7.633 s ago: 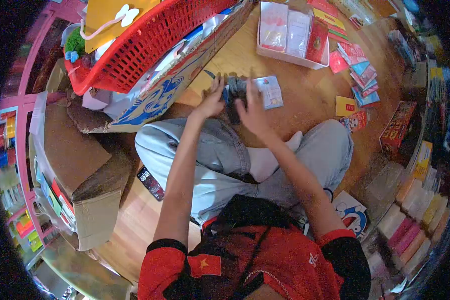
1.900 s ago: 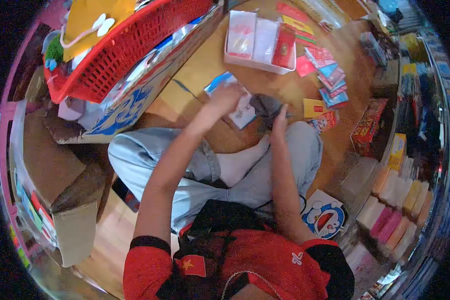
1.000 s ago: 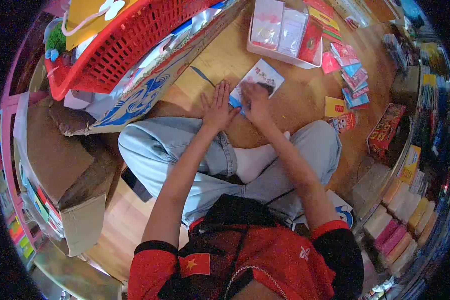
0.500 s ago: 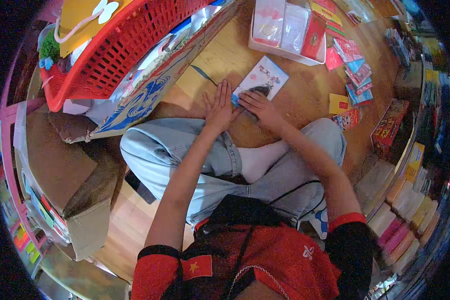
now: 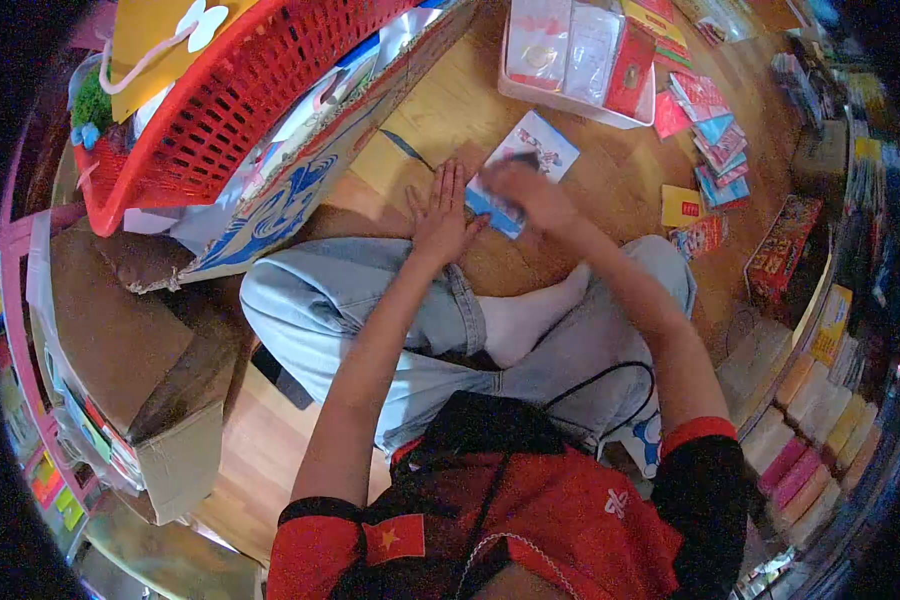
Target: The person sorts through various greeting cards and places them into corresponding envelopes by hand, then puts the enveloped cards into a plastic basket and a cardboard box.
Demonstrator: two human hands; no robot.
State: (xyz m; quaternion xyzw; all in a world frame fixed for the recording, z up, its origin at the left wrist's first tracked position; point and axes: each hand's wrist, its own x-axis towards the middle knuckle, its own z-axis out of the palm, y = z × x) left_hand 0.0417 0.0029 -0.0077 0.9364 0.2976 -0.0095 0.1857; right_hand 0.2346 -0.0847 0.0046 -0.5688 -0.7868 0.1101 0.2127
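Observation:
A flat white packet [image 5: 562,150] with a printed picture and a blue lower edge lies slanted on the wooden floor, between my crossed legs and a white box. My left hand [image 5: 438,220] rests flat beside its lower left edge, fingers stretched out, thumb reaching its blue end. Over the packet's middle is my right hand [image 5: 535,200], smeared by motion, covering part of the print. A dark patch shows by its fingertips; whether that is print or a held thing I cannot make out.
A white box [image 5: 580,112] of plastic-wrapped packets stands ahead. Red and blue packets [image 5: 715,140] lie fanned to the right, near a yellow packet [image 5: 680,206]. A red basket [image 5: 240,110] and an open cardboard box [image 5: 120,330] are on the left. Shelves of goods line the right.
My right hand has lifted and shifted slightly right and up over the packet, uncovering more of its blue lower end. My left hand has stayed in place.

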